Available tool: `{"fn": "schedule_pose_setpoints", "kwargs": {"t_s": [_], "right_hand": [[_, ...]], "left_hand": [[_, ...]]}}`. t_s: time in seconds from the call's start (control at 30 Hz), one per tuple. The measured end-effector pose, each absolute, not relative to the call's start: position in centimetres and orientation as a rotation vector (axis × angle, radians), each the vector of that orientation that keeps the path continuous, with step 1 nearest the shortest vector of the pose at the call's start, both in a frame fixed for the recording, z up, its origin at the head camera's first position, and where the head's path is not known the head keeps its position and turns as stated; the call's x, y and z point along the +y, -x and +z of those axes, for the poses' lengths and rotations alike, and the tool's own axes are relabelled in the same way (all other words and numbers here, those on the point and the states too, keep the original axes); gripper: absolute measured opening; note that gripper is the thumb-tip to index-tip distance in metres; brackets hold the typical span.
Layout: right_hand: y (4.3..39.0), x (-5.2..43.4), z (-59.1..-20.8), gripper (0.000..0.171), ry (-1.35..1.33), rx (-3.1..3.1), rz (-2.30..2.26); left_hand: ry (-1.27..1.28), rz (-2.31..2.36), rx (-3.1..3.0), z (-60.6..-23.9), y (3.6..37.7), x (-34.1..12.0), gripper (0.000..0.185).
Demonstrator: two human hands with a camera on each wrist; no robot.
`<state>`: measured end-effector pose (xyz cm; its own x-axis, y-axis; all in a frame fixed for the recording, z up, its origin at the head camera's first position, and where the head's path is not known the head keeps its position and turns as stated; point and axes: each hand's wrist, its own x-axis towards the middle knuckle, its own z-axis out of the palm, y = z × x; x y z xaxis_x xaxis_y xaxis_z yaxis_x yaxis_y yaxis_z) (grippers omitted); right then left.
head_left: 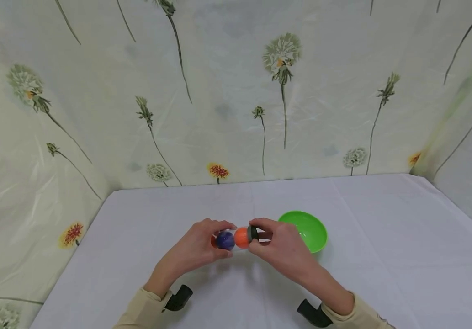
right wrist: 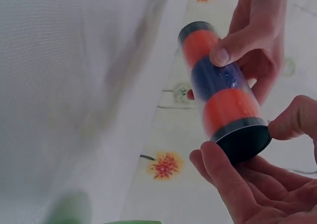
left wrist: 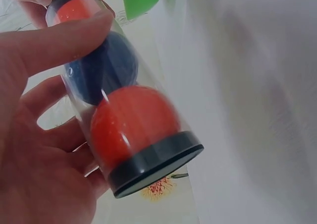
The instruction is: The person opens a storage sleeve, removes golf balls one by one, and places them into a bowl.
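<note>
A clear tube holds three balls in a row: an orange ball (head_left: 241,237), a dark blue ball (head_left: 225,240) and a red-orange ball (left wrist: 133,120). Its ends carry dark caps, one the right-hand cap (head_left: 253,233), the other the left-hand cap (left wrist: 156,164). My left hand (head_left: 196,242) grips the tube around its left part, thumb and fingers on opposite sides. With thumb and fingertips, my right hand (head_left: 285,249) pinches the right-hand cap, which sits on the tube's end in the right wrist view. The tube is held above the table.
A green bowl (head_left: 318,235) stands on the white-covered table (head_left: 384,228), just behind my right hand and partly hidden by it. Flower-patterned sheeting (head_left: 227,91) hangs along the table's back and sides. Dark wrist mounts (head_left: 179,298) show near both sleeves.
</note>
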<state>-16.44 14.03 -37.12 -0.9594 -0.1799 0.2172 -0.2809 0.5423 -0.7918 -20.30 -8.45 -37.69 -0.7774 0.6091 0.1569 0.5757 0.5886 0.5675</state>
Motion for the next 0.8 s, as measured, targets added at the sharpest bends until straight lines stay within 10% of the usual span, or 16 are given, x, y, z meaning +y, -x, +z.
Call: {"fn": "schedule_pose_setpoints", "kwargs": {"t_s": [0.8], "right_hand": [[16.3, 13.11, -37.26, 0.024, -0.331, -2.65, 1.284]], "left_hand": [[-1.068, 0.883, 2.84, -37.88, 19.89, -8.01, 0.051]]}}
